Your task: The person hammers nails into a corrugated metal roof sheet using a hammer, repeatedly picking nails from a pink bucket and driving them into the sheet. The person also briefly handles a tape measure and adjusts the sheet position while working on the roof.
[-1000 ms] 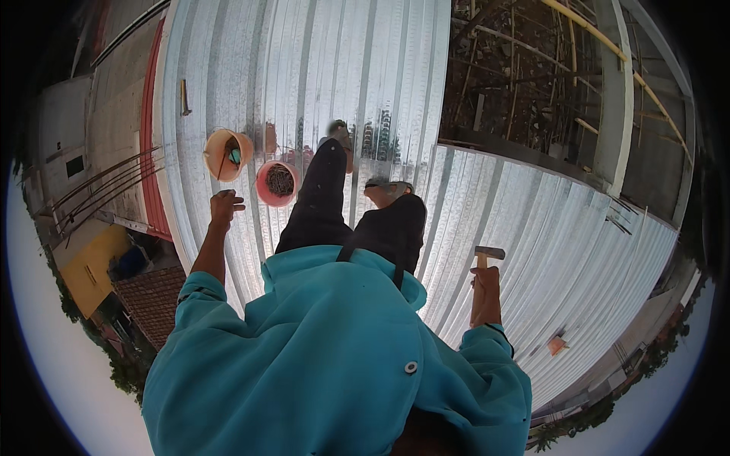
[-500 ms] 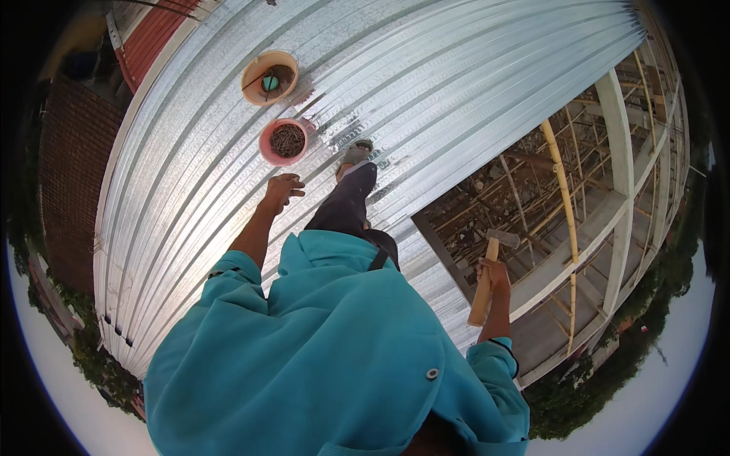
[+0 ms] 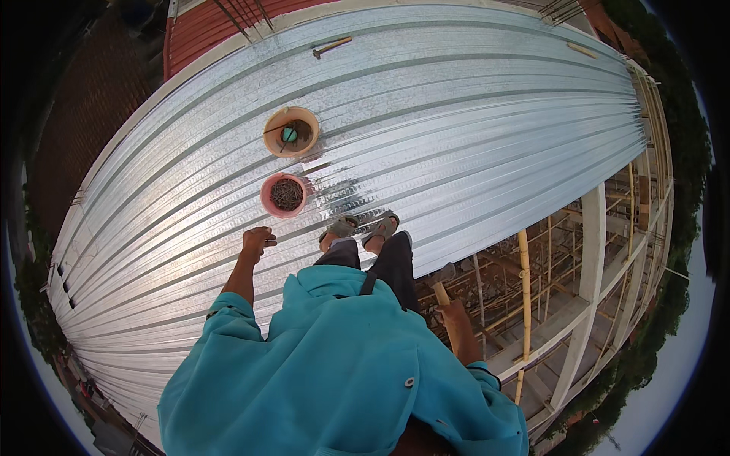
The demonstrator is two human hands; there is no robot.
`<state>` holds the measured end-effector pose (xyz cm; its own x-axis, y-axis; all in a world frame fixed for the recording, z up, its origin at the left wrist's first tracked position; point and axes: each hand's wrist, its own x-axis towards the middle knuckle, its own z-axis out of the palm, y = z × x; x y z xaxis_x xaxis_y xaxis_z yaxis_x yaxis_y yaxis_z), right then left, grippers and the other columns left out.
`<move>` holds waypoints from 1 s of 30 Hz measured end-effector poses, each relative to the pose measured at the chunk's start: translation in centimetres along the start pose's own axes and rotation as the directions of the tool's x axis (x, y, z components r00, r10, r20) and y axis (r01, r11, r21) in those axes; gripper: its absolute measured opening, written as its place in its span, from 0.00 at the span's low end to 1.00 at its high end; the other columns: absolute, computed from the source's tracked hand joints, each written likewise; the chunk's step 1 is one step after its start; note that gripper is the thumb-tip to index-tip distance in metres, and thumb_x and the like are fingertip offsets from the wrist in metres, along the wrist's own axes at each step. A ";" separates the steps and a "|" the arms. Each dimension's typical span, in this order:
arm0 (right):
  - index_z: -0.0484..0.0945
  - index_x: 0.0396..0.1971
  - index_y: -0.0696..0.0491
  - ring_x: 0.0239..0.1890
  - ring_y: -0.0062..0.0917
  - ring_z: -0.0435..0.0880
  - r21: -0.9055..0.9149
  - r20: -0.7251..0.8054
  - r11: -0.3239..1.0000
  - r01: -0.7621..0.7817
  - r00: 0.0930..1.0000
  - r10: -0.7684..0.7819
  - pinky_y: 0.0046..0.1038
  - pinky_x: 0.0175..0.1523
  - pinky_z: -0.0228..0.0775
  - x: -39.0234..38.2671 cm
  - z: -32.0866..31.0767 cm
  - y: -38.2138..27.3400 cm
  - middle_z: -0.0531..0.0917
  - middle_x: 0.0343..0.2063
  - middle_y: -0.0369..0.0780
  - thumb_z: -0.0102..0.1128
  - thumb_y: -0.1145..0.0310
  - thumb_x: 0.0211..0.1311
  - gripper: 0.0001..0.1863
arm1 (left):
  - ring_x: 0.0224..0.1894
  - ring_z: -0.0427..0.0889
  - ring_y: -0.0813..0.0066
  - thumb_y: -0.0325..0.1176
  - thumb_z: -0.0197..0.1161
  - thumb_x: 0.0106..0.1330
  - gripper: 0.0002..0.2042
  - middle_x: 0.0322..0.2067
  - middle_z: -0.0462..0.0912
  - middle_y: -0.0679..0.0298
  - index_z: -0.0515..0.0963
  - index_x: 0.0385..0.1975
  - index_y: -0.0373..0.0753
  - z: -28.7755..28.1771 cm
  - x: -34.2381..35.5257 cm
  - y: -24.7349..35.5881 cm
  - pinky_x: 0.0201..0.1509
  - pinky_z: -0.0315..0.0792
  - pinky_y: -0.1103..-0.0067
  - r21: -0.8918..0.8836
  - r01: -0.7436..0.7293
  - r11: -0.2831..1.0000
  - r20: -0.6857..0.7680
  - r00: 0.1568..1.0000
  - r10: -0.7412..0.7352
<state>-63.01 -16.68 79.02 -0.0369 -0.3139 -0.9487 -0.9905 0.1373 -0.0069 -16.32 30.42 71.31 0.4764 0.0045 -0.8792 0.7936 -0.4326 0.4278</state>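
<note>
My left hand [image 3: 257,239] hangs beside my legs, fingers curled, perhaps pinching something too small to make out. Just beyond it sits a pink bucket [image 3: 268,199] full of nails; farther up, a tan bucket [image 3: 306,115] holds a teal object [image 3: 289,134] and dark rods. Low at the right, my right hand [image 3: 452,315] grips the wooden handle of a hammer [image 3: 441,292], whose grey head is raised against the structure below. My sandalled feet [image 3: 372,232] stand on ribbed metal sheeting [image 3: 441,152].
A second hammer [image 3: 331,47] and a wooden piece [image 3: 580,49] lie on the far sheeting. Along the right is an open edge over a framework of concrete beams [image 3: 589,251] and bamboo poles [image 3: 524,296]. A red roof [image 3: 201,34] lies beyond the top edge.
My view has turned, so the open framework now sits lower right and more sheeting shows above. Both feet now show close together. My right hand still holds the hammer.
</note>
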 end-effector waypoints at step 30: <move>0.79 0.28 0.63 0.17 0.29 0.82 -0.808 -0.063 0.585 0.068 0.978 -0.200 0.32 0.22 0.73 9.9 -26.5 -42.9 0.81 0.17 0.42 0.71 0.62 0.59 0.17 | 0.30 0.87 0.64 0.31 0.50 0.76 0.19 0.42 0.87 0.48 0.73 0.62 0.29 25.5 -8.8 -12.4 0.31 0.78 0.72 -0.893 0.153 0.424 -0.139 0.802 -0.581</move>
<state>-24.41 -50.55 78.34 0.1536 -0.3935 -0.9064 -0.6887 -0.7004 0.1874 -40.03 12.74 68.44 -0.0271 0.3803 -0.9245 0.7473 0.6219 0.2339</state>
